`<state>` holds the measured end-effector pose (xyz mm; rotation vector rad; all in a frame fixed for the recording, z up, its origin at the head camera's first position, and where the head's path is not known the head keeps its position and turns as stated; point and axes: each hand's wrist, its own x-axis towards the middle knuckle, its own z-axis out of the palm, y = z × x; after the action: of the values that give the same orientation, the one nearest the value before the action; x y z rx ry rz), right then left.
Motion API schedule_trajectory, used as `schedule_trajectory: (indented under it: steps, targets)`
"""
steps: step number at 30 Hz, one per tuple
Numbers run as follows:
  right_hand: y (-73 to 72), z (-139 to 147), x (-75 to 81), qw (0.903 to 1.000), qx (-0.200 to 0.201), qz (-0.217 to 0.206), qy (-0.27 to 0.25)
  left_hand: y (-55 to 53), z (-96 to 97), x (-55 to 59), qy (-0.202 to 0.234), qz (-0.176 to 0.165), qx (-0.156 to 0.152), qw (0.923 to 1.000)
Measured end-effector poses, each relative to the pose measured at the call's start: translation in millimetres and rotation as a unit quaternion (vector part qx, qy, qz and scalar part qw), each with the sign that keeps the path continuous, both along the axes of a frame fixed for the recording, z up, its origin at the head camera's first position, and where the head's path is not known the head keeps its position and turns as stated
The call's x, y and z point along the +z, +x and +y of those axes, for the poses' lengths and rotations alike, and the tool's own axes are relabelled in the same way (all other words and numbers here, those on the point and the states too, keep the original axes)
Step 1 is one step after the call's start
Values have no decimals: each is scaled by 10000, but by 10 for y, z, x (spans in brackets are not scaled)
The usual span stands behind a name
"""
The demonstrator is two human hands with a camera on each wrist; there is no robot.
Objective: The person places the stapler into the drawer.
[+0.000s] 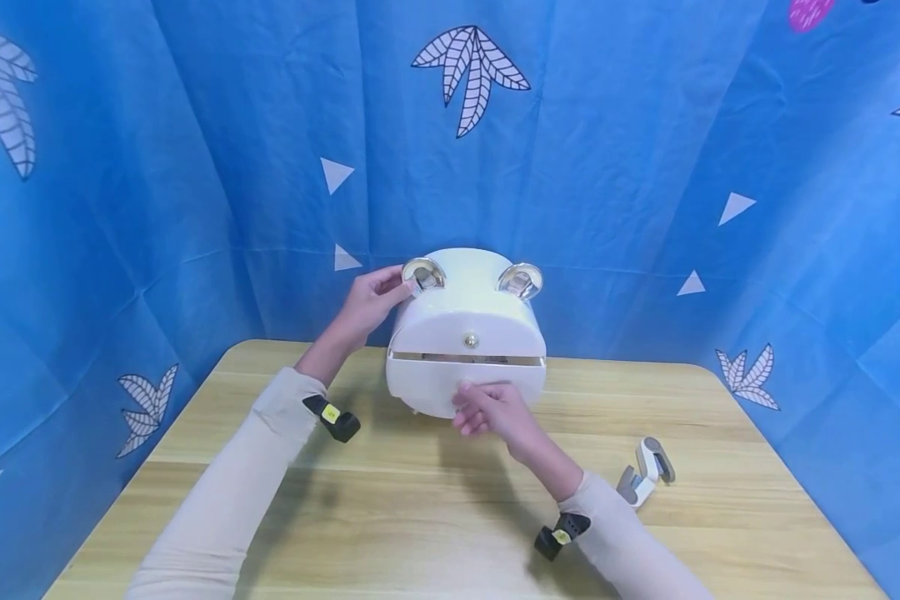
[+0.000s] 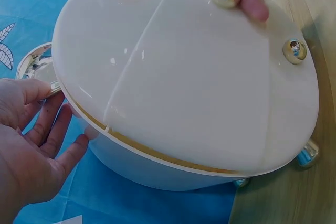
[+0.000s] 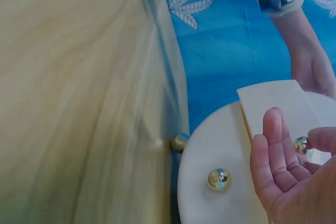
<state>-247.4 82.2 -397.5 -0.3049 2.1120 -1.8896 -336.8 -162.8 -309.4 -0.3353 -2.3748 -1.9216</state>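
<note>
A glossy white rounded storage box [image 1: 465,283] with gold ears stands on small gold feet near the table's back edge. Its middle drawer [image 1: 427,379] is pulled partway out, leaving a narrow gap along the top with something inside barely showing. My left hand [image 1: 369,304] pinches the gold ear [image 1: 423,273] on the box's left side between thumb and fingers. At the drawer front, my right hand [image 1: 495,410] pinches the middle gold knob [image 3: 301,145] with thumb and fingertips. Another gold knob [image 1: 471,340] sits above it, and a lower knob [image 3: 219,179] below.
On the wooden table [image 1: 390,517], a small white and grey jointed device [image 1: 648,471] lies to the right, close to my right forearm. A blue patterned curtain [image 1: 607,167] hangs right behind the box and along both sides.
</note>
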Motion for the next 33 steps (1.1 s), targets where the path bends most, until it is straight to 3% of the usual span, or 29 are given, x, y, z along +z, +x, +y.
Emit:
schedule_trajectory:
  steps: [11,20,26,33]
  targets:
    - [-165,5,17,9997,-127,-146,-150,6,-6,25,-11,-87,1,10000]
    - [-130,44,31,9999,-38,-153,18,20,-10,26,-134,-155,44,9998]
    - [-71,154,-49,9994,72,-118,326,18,-15,16,-158,-158,56,9997]
    - [-40,233,-200,9947,351,-602,752,35,4,30,-149,-150,79,9997]
